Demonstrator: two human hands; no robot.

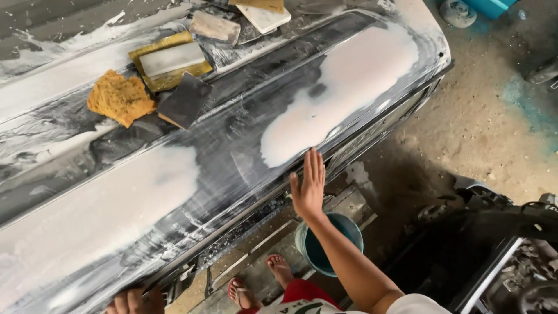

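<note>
A wet black car body panel (232, 139) with large pale filler patches (343, 87) slopes across the view. My right hand (308, 185) lies flat with fingers together against the panel's lower edge, just below the big pale patch, holding nothing. Only the fingers of my left hand (135, 301) show at the bottom edge, resting on the panel's rim; I cannot see anything in them. My feet in red sandals (261, 282) stand below the panel.
A yellow sponge (120, 96), a dark sandpaper sheet (185, 100), a sanding block on yellow paper (171, 59) and more blocks (215, 26) lie on the panel's top. A teal bucket (325, 244) stands by my feet. Dark machinery (500, 256) is at right on the dirt floor.
</note>
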